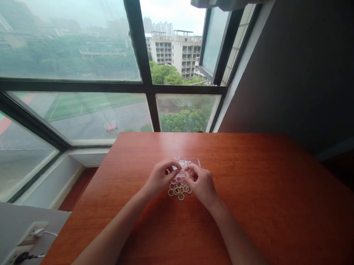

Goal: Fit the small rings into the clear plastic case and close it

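So the whole thing hangs on where the fingertips sit next to the rings (178, 190). Both hands meet just past the far side of the rings as the person sees it, left hand (162, 175) coming in from the rings' left, right hand (201, 183) from their right. Each has thumb and index pinched together, and they look to be sharing one tiny pale bit (182, 170) between the tips, other fingers curled in loosely. The bit seems to run crosswise, hand to hand, just beyond the rings, but it's way too small for me to say what it is or swear to its long axis. Neither hand is clearly nearer the rings: I'd call it a tie, with the loose ones spread on the near side of both sets of fingertips. They're round so no long axis there, and they look flat on the table (250, 190), some overlapping, gold and silvery ones mixed. The clear case (195, 161) lies beyond the rings and a bit to their right, partly hidden by the fingers, and I'd say the right hand is closer to it.
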Action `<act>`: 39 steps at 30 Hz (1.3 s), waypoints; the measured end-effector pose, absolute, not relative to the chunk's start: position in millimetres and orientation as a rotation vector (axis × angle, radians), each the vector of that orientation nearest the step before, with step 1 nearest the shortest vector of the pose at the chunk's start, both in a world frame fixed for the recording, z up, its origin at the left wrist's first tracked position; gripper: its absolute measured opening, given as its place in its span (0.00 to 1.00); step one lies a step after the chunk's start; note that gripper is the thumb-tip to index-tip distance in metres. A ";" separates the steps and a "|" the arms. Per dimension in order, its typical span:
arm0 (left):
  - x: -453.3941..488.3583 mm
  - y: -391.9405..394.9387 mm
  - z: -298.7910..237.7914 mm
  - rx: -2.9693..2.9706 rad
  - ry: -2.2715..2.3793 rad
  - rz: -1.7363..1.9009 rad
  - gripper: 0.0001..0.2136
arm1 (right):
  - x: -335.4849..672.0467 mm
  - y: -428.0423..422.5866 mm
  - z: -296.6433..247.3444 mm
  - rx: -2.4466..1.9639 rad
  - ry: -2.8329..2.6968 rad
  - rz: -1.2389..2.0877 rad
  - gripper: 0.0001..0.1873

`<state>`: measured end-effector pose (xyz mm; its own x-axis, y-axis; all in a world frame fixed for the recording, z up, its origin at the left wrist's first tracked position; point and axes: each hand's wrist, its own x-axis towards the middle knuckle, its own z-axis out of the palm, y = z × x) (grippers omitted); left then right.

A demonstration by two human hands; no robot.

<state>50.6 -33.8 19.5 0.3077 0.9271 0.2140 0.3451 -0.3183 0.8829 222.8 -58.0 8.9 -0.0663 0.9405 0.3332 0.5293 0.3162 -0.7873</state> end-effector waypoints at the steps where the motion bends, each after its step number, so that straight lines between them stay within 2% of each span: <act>1: 50.6 -33.3 19.2 1.827 1.147 0.991 0.04 | 222.9 -57.7 8.7 -1.328 -1.726 0.608 0.06; 11: 32.0 -16.9 7.5 1.942 1.405 1.149 0.05 | 224.4 -55.9 7.4 -1.338 -1.737 0.599 0.08; 24: 28.6 -10.0 -4.0 2.179 1.495 1.034 0.06 | 225.4 -55.9 7.6 -1.321 -1.798 0.602 0.07; 39: 27.4 -15.3 4.3 2.174 1.511 1.031 0.06 | 230.3 -54.5 9.1 -1.408 -1.791 0.565 0.08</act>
